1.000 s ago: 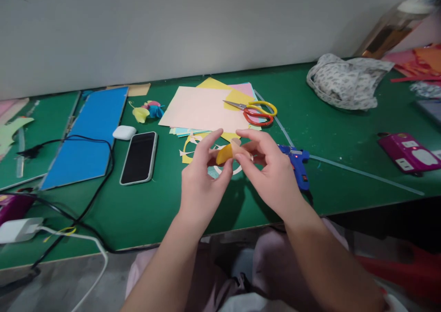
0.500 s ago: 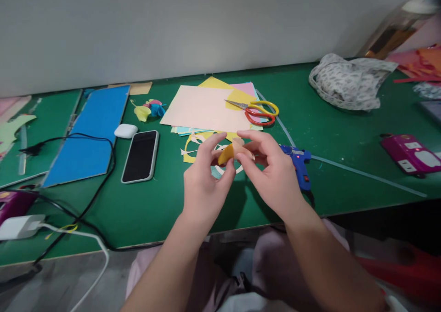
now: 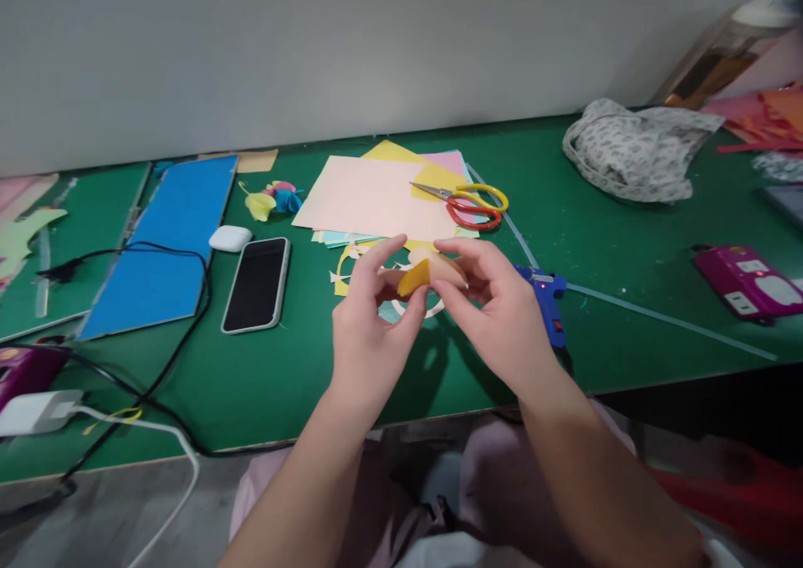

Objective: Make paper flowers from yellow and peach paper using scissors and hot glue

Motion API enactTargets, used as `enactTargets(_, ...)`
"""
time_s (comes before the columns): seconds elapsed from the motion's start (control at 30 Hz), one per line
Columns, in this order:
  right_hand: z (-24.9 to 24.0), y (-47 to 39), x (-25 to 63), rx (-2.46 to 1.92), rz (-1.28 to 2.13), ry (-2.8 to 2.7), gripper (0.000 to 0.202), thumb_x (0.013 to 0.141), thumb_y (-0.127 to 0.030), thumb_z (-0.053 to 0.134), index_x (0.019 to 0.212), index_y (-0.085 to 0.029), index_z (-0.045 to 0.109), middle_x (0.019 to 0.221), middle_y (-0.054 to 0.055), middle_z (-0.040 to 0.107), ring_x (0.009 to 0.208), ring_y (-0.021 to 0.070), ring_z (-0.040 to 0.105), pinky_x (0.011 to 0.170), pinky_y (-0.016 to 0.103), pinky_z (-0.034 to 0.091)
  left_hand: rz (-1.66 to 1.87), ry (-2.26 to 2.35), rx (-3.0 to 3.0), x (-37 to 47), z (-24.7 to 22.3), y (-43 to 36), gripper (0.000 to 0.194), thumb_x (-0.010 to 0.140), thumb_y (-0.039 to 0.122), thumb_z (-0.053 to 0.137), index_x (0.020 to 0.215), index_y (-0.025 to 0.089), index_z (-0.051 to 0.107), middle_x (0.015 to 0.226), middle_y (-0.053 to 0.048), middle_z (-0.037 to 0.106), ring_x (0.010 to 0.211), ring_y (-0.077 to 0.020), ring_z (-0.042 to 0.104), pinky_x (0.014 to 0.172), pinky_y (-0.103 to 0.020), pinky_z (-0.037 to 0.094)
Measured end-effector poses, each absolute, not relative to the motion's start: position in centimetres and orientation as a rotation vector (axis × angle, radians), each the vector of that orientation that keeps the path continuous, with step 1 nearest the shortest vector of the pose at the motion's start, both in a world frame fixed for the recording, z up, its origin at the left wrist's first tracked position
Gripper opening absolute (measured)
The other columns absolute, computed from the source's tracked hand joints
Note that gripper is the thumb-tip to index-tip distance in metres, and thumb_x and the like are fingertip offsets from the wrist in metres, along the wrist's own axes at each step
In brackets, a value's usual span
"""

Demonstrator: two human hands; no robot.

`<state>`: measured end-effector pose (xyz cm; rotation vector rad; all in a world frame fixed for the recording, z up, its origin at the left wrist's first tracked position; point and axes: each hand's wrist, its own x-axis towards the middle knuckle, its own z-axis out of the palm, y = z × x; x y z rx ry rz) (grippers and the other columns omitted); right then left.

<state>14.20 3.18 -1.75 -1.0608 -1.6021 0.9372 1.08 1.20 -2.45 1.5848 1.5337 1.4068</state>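
Observation:
Between my two hands is a small folded paper piece, with a yellow part (image 3: 414, 278) on the left and a pale peach part (image 3: 447, 272) on the right. My left hand (image 3: 380, 321) pinches the yellow side between thumb and fingers. The peach side is in the fingers of my right hand (image 3: 495, 313). Cut paper scraps (image 3: 342, 273) lie on the table behind and under the hands. Beyond them, scissors (image 3: 461, 200) with yellow and red handles rest on stacked coloured paper (image 3: 360, 187). A blue glue gun (image 3: 548, 300) lies right of my right hand.
Left on the green table (image 3: 301, 384) are a phone (image 3: 256, 285), a white case (image 3: 230, 238), paper petals (image 3: 274, 201), a blue board (image 3: 166, 246) and cables. To the right are a patterned cloth (image 3: 633, 150), a purple power box (image 3: 746, 282) and a clear glue stick (image 3: 665, 319).
The peach part has opened out flatter and shows more of its surface beside the yellow part. My fingers have shifted slightly around the piece.

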Motion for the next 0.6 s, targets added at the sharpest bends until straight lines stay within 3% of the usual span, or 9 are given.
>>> enactTargets(0.33,-1.94,3.27,14.24,-1.048,1.072,-1.520,0.033,0.080,-0.012,0.053,0.109,-0.027,0.053,0.103,0.001,0.064,0.090,0.0164,0.064,0.079,0.032,0.055,1.406,1.507,1.525,1.04,-2.24,1.24,0.042,0.075,0.020,0.061,0.116,0.025,0.049,0.080,0.000,0.062,0.075,-0.0134,0.062,0.070,-0.025,0.053)
enactTargets(0.6,-1.62,3.18,14.27,-1.048,0.900,-1.650,0.037,0.081,-0.007,0.049,0.112,-0.026,0.053,0.111,0.000,0.061,0.091,0.0151,0.062,0.076,0.028,0.054,1.369,1.641,1.773,1.02,-2.24,1.03,0.041,0.076,0.018,0.060,0.116,0.025,0.051,0.090,-0.001,0.064,0.078,-0.0122,0.062,0.071,-0.023,0.052)
